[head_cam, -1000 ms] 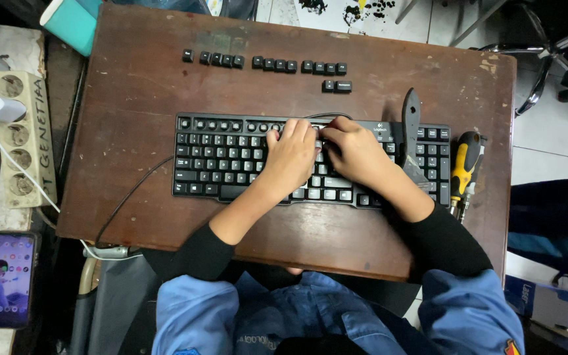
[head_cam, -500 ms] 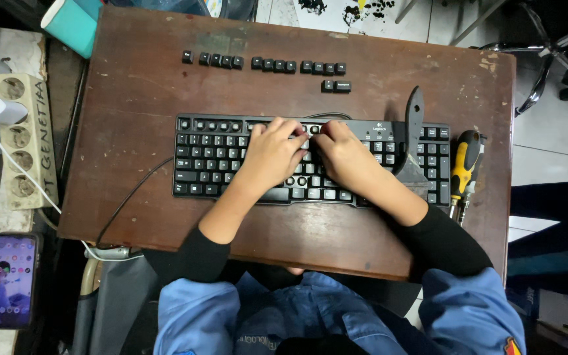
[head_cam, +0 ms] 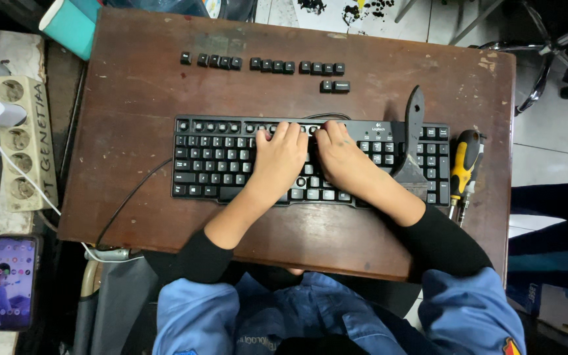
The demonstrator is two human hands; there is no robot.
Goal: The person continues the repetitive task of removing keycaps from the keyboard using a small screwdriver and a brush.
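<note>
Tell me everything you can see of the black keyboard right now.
The black keyboard is a flat plastic full-size board lying square on the brown wooden table, its cable trailing off the table's near left edge. Both hands rest on its upper middle rows: left hand, right hand. A dark scraper lies across its right part. Some keys look absent near the hands; a row of loose keycaps sits beyond it.
</note>
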